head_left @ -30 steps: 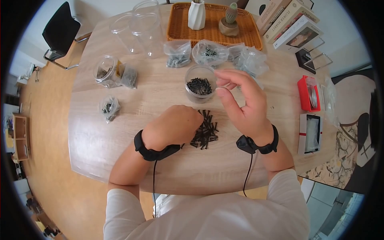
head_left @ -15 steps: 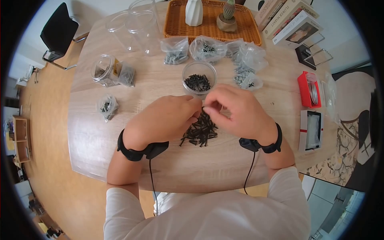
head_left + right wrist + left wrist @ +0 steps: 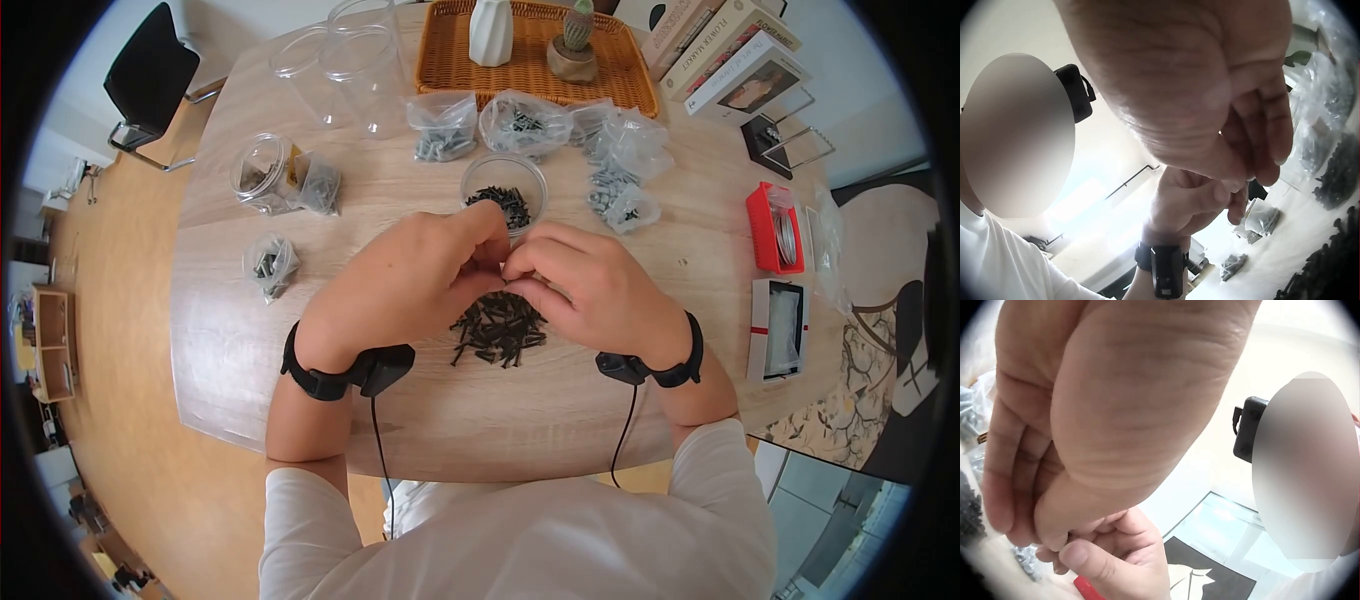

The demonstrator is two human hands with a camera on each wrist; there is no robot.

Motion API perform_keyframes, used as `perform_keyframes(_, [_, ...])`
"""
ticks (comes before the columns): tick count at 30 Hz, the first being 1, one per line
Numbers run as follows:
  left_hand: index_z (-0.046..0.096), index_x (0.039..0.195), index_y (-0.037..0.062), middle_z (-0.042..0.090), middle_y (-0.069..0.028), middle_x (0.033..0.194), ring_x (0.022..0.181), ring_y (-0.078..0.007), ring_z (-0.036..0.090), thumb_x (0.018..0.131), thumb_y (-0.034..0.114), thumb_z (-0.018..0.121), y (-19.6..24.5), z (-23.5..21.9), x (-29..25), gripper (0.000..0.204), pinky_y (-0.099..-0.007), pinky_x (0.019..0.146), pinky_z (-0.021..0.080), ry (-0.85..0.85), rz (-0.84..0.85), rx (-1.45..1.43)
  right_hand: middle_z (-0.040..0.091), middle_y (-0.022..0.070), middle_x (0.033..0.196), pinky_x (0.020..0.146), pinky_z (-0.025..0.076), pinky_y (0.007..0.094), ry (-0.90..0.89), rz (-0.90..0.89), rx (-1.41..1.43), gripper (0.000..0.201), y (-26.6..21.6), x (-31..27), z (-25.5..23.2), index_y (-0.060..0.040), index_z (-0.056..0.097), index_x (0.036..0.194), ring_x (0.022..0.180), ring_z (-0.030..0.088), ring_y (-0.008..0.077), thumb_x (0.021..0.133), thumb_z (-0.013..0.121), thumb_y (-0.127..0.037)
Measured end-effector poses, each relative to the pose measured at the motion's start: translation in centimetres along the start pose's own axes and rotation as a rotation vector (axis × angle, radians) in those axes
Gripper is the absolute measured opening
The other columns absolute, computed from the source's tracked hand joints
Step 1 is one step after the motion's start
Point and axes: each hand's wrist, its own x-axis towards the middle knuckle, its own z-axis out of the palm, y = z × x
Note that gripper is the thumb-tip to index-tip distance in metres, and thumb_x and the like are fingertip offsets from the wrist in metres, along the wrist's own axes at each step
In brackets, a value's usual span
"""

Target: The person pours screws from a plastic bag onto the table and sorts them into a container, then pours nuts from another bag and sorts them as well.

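Note:
My left hand [image 3: 395, 285] and right hand [image 3: 605, 295] meet fingertip to fingertip above a pile of black screws [image 3: 500, 335] on the table. Thumbs and fingers pinch a small dark piece, mostly hidden; in the left wrist view a dark bit shows between the fingertips of the left hand [image 3: 1116, 425] and right hand [image 3: 1125, 565]. Just beyond the hands, a round clear container [image 3: 545, 190] holds more black screws [image 3: 512, 203]. The right wrist view shows the right hand [image 3: 1191, 81] close above, with the left hand [image 3: 1182, 206] meeting it.
Behind the container lie clear bags of hardware [image 3: 443, 130]. A clear jar [image 3: 262, 180] and small bags stand left. Tall clear containers [image 3: 355, 90] and a wicker tray [image 3: 640, 85] are at the back; a red box [image 3: 765, 235] and a white box [image 3: 765, 340] lie right.
The right hand has come from the container's side down to the left hand. The left hand has lifted off the pile, and the fingertips of both now meet over it.

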Motion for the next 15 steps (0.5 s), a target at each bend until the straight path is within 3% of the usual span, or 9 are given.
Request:
perform_keyframes(6, [0.066, 0.106, 0.0008, 0.078, -0.0114, 0.088, 0.084, -0.0253, 0.079, 0.09, 0.001, 0.083, 0.5, -0.8, -0.1, 0.023, -0.0349, 0.073, 0.061, 0.052, -0.067, -0.111, 0.071, 0.0089, 0.105, 0.076, 0.059, 0.0369, 0.19, -0.096, 0.048, 0.018, -0.1, 0.4, -0.2, -0.0049, 0.073, 0.104, 0.088, 0.072, 0.0284, 0.09, 0.079, 0.004])
perform_keyframes(8, [0.07, 0.11, 0.0022, 0.079, -0.0118, 0.092, 0.088, -0.0256, 0.08, 0.09, 0.002, 0.082, 0.4, -1.4, -0.5, 0.023, -0.0358, 0.073, 0.061, -0.007, -0.068, 0.03, 0.073, 0.0101, 0.111, 0.08, 0.06, 0.0348, 0.452, -0.166, -0.08, 0.021, -0.3, 0.7, -0.8, -0.0036, 0.075, 0.106, 0.092, 0.074, 0.0268, 0.088, 0.081, 0.006])
perform_keyframes(11, [0.073, 0.111, 0.0038, 0.08, -0.0129, 0.1, 0.092, -0.0297, 0.08, 0.092, 0.007, 0.079, -0.2, -1.2, -0.6, 0.02, -0.0392, 0.078, 0.061, -0.149, -0.092, 0.224, 0.074, 0.0119, 0.115, 0.086, 0.061, 0.0366, 0.611, -0.172, -0.053, 0.022, 0.4, 0.1, -0.6, -0.0024, 0.076, 0.109, 0.1, 0.074, 0.0284, 0.089, 0.081, 0.006])
perform_keyframes(15, [0.075, 0.114, 0.0058, 0.08, -0.0145, 0.106, 0.095, -0.0344, 0.078, 0.093, 0.011, 0.076, -1.4, 1.0, -0.7, 0.021, -0.0443, 0.081, 0.06, -0.213, -0.034, 0.399, 0.073, 0.014, 0.122, 0.094, 0.059, 0.04, 0.545, -0.242, -0.344, 0.031, 1.0, 0.9, -0.6, -0.0029, 0.076, 0.118, 0.111, 0.071, 0.0314, 0.088, 0.082, 0.004])
